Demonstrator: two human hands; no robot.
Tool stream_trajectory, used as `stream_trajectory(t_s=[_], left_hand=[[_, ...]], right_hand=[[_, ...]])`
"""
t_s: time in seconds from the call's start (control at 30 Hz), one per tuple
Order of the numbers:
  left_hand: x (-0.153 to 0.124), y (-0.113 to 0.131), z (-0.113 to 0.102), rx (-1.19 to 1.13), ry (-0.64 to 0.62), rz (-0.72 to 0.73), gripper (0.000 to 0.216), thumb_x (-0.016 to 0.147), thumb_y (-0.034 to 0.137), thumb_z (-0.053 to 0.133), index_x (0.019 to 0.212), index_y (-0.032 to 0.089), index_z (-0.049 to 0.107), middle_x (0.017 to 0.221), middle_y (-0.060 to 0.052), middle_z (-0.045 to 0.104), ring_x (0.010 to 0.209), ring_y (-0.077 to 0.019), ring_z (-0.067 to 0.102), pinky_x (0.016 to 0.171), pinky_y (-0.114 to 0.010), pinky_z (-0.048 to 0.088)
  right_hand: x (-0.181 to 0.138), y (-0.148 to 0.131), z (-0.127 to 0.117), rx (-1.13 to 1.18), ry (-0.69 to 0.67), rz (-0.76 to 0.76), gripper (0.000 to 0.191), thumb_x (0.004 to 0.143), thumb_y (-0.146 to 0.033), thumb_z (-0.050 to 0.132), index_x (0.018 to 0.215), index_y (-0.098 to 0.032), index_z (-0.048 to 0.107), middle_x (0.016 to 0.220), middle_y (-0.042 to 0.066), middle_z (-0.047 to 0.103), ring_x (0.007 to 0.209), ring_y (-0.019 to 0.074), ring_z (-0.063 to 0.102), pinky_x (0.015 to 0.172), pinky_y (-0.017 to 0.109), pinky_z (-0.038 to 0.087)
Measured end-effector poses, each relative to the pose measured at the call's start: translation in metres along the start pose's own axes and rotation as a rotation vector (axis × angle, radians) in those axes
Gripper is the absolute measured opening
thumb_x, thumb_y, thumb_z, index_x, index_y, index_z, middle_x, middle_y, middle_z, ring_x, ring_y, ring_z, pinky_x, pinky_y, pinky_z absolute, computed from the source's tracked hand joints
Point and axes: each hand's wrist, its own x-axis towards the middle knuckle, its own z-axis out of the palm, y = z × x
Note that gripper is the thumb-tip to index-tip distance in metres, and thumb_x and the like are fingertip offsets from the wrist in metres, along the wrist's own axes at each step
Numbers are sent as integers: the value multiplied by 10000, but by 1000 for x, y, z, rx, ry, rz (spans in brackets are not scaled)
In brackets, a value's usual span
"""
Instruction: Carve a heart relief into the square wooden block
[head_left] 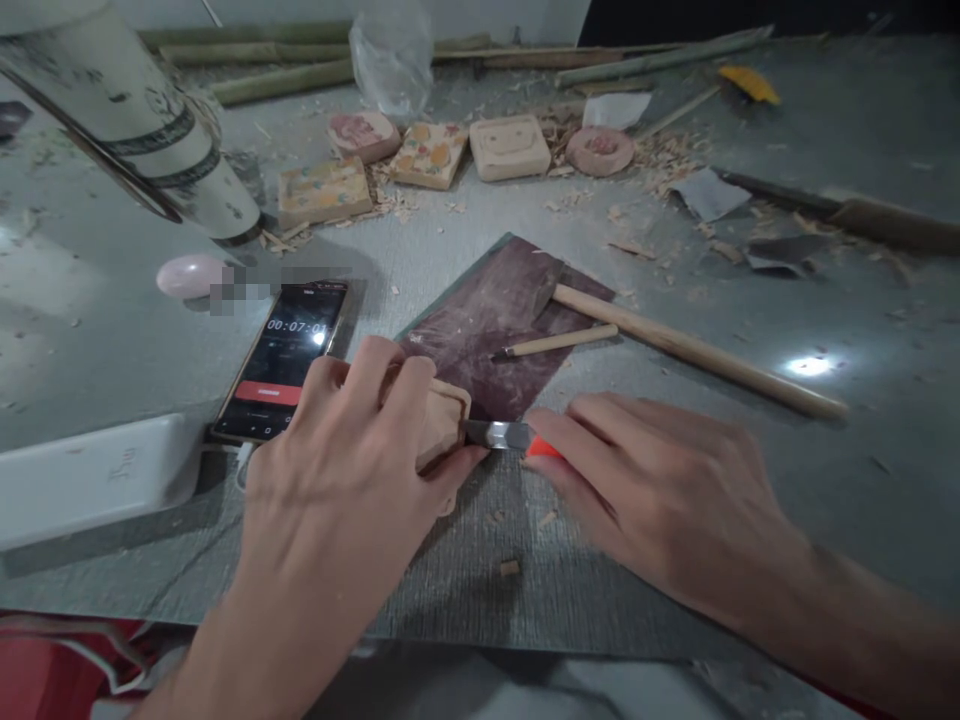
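My left hand (pixel 352 450) grips a small pale wooden block (pixel 446 415) with a raised rim, covering much of it. My right hand (pixel 645 485) is closed around the orange handle of a knife (pixel 499 434). Its blade points left, with the tip at the block's right edge, close to my left thumb. Behind the hands lies a dark reddish sheet (pixel 472 320). A thin carving tool (pixel 562 342) with a wooden handle and a hammer (pixel 697 350) rest across it.
A phone (pixel 262 350) showing a timer and a white power bank (pixel 97 480) lie at left. Carved blocks (pixel 510 148), wood shavings and bamboo poles (pixel 285 80) line the back. A patterned cylinder (pixel 180 150) stands back left. The table's front edge runs below my hands.
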Motion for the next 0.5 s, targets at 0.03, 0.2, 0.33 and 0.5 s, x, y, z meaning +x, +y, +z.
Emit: stream_trajectory(t_s=[0.03, 0.2, 0.33, 0.5], left_hand=[[0, 0, 0, 3, -6, -1, 276, 905, 424, 794, 1014, 287, 581, 1125, -89, 676, 1002, -355, 686, 467, -384, 436], [2, 2, -1, 16, -22, 15, 308, 901, 463, 814, 1007, 283, 588, 1154, -109, 658, 1012, -369, 670, 506, -417, 467], [3, 2, -1, 16, -42, 9, 310, 905, 456, 819, 976, 283, 572, 1120, -112, 665, 1033, -382, 679, 514, -424, 471], [6, 1, -1, -30, -16, 40, 382, 878, 443, 891, 947, 287, 549, 1007, -61, 698, 1007, -351, 703, 568, -430, 513]], right_hand=[[0, 0, 0, 7, -10, 2, 245, 1139, -267, 585, 1018, -181, 781, 797, 9, 674, 630, 149, 585, 567, 342, 335], [0, -1, 4, 47, -20, 15, 297, 1160, -297, 549, 1044, -180, 795, 818, 15, 700, 634, 153, 615, 599, 352, 391], [2, -3, 4, 54, -24, 22, 281, 1150, -280, 566, 1039, -165, 798, 819, 17, 699, 654, 165, 647, 604, 360, 405], [2, -1, 3, 74, -25, 37, 299, 1158, -287, 551, 1028, -165, 792, 805, 11, 679, 669, 167, 651, 604, 360, 400]])
